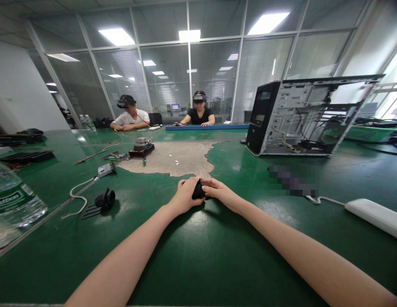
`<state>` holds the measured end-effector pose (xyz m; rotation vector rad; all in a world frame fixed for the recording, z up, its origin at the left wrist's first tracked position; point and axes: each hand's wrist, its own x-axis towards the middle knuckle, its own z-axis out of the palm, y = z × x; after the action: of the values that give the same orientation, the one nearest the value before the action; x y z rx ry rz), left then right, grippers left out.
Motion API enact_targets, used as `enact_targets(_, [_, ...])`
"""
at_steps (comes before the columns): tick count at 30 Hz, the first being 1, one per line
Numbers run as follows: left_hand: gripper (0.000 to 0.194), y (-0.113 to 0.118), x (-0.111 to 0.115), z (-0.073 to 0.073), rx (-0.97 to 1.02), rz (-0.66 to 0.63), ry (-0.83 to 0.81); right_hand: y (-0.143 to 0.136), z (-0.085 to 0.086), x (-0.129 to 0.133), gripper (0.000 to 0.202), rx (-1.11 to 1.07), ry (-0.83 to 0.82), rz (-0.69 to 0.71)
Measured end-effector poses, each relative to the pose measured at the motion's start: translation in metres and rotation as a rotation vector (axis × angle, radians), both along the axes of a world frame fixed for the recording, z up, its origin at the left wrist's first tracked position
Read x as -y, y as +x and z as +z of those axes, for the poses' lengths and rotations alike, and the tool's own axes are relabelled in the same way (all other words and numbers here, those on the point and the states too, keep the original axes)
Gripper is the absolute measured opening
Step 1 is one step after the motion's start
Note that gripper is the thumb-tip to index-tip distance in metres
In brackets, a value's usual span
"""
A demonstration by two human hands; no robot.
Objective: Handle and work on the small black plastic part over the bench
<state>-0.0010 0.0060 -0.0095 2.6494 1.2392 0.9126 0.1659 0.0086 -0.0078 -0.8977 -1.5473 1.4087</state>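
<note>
Both of my hands meet on a small black part at the middle of the green table. My left hand curls round its left side, thumb toward me. From the right, my right hand closes its fingertips on the same part. Its exact kind cannot be made out, since my fingers cover much of it. To the left lie a black slotted plastic piece and a small metal box near a pale cable.
An open computer case stands at the right. A water bottle is at the left. A heatsink-like part sits beside circuit boards. A white bar trails a cable. Two people sit across the table.
</note>
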Motion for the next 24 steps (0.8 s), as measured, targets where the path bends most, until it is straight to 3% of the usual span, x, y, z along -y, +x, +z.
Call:
enact_targets(6, [0.055, -0.0005, 0.0015, 0.0020, -0.007, -0.006, -0.006, 0.0040, 0.0030, 0.0029, 0.033, -0.014, 0.027, 0.096])
enact_targets(11, [0.057, -0.0002, 0.0002, 0.0000, -0.004, -0.011, 0.012, 0.0026, 0.0027, 0.0038, 0.025, -0.038, 0.029, 0.064])
enact_targets(18, [0.055, 0.0000, 0.0005, 0.0009, 0.004, -0.012, 0.000, 0.0016, -0.0022, -0.0015, 0.030, -0.025, -0.001, 0.020])
enact_targets(24, [0.057, 0.0001, 0.0000, 0.0005, -0.003, -0.011, -0.008, 0.0071, 0.0037, 0.0013, 0.039, -0.031, 0.023, 0.120])
